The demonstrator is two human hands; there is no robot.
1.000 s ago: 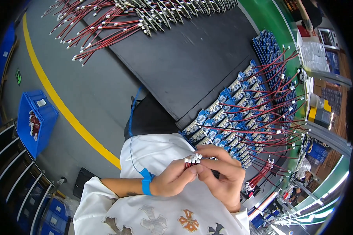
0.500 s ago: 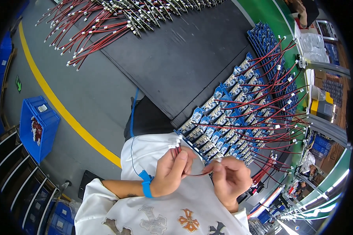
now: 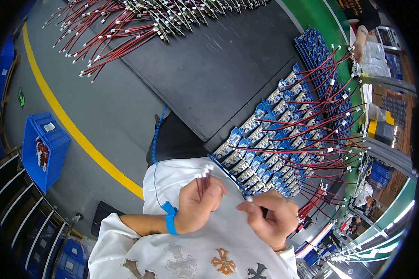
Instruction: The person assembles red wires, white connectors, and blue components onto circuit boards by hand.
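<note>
My left hand, with a blue wrist strap and coiled cord, is closed round a few red and black cables. Their white plugs stick up above its fingers. To its right, my right hand pinches a small white plug between thumb and index finger. Whether a wire runs from that plug cannot be made out. Just beyond the right hand, blue circuit boards stand in slanting rows, with red and black cables trailing off to the right.
More boards with cables crowd the far end of the black mat. Loose cables lie right of my right hand. A blue bin holding cables stands at left, near a rack. Another person's arm reaches in at upper right.
My hands have drawn slightly apart, the left moving a little left. The wire that spanned them no longer shows between them. The other person's arm has reached farther in.
</note>
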